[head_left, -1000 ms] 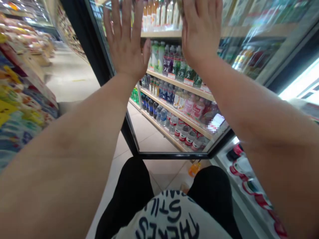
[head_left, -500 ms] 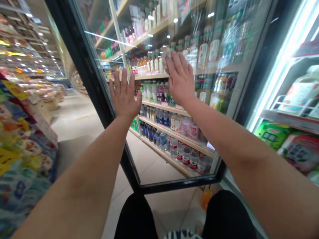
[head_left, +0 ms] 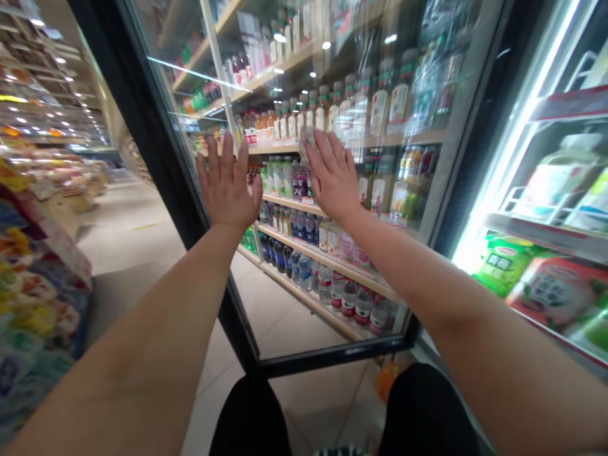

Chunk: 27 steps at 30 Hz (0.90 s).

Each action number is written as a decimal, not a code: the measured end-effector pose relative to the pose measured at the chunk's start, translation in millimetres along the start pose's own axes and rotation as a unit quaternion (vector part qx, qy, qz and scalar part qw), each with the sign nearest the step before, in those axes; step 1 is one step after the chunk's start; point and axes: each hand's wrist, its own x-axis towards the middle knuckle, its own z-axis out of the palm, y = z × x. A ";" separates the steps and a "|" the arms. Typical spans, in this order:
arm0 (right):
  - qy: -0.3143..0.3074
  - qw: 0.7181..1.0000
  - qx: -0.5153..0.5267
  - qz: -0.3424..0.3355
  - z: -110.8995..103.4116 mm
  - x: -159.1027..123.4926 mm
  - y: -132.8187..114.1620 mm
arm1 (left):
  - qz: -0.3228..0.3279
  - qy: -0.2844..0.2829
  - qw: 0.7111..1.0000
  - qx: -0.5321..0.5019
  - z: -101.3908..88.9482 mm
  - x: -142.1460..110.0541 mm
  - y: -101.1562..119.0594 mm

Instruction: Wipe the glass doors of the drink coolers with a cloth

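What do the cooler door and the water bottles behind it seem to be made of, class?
The cooler door looks like clear glass: glossy, mirroring ceiling lights. Its frame looks black, perhaps painted metal or plastic. The water bottles look like clear, shiny plastic.

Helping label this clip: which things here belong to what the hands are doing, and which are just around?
In use:
left hand, open at the glass door
right hand, open at the same door, a pale wad at its fingertips, perhaps a cloth

Just around:
bottled drinks
packaged goods
orange item
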 end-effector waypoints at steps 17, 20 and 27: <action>-0.008 0.969 0.244 0.049 20.4 -69.3 -53.4 | 0.183 -0.064 0.971 -0.141 20.8 -53.9 68.7; 0.052 0.988 0.127 0.069 -9.9 -55.0 -13.4 | 0.157 -0.055 0.981 -0.096 22.3 -58.0 79.6; 0.019 0.995 -0.076 0.063 -33.2 -28.5 91.8 | 0.100 -0.014 0.994 -0.026 27.8 -69.9 77.0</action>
